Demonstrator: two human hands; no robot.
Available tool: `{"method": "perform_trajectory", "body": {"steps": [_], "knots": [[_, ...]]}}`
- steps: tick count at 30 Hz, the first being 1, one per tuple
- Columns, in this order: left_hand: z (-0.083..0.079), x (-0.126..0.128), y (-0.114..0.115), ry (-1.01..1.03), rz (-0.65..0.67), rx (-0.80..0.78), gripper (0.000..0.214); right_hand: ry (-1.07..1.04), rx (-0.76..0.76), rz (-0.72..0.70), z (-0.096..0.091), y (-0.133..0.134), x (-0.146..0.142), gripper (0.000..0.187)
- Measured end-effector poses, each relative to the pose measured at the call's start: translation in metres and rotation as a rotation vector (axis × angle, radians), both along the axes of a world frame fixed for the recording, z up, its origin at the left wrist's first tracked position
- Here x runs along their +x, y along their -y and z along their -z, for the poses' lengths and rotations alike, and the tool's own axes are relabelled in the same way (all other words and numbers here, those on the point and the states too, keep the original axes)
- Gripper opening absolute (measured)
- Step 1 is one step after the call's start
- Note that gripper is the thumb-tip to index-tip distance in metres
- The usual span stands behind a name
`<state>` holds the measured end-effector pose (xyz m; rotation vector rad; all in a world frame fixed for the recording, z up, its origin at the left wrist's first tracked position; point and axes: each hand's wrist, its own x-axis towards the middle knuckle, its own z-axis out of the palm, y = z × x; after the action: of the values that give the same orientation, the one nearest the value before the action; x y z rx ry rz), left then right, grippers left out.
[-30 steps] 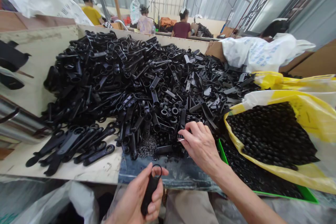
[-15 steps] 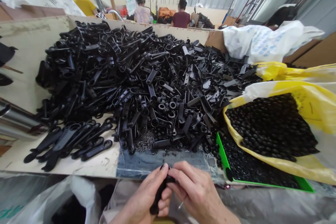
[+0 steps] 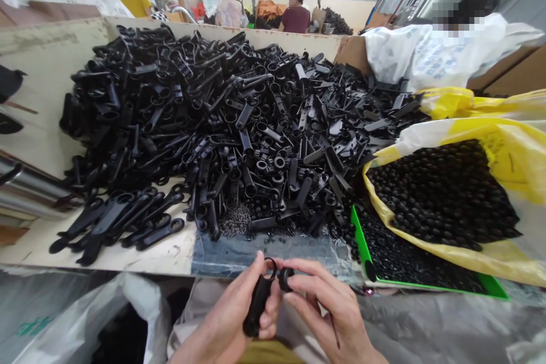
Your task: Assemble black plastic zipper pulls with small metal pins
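My left hand (image 3: 232, 318) is closed around a black plastic handle (image 3: 258, 302) with a ring at its top end, held upright near the bottom edge. My right hand (image 3: 330, 310) pinches a small black round part (image 3: 284, 278) right against that ring. Both hands hover in front of the table's near edge, over my lap. Just beyond them lies a large heap of the same black handles (image 3: 222, 119) on the pale table (image 3: 42, 79). A little pile of small metal pieces (image 3: 238, 220) sits at the heap's front.
A yellow bag (image 3: 503, 165) full of small black round parts lies at the right, over a green tray (image 3: 360, 239) with more of them. White sacks stand behind. A clear plastic bag (image 3: 85, 324) is at lower left. Three people sit at a far table.
My right hand came back from the heap to my left hand, then the handle was raised and the small round part brought to its ring.
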<state>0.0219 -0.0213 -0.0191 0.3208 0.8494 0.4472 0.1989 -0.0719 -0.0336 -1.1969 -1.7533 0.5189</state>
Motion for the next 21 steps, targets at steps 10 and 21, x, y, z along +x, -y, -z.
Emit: {"method": "perform_trajectory", "body": {"steps": [10,21], "knots": [[-0.005,0.007,0.008,-0.162,-0.013,0.013,0.059,0.082,0.066,0.094,0.010,-0.001,-0.004,0.029],[-0.007,0.005,0.012,-0.209,0.006,0.102,0.055,0.189,0.152,0.002,0.003,0.001,0.003,0.027]]}}
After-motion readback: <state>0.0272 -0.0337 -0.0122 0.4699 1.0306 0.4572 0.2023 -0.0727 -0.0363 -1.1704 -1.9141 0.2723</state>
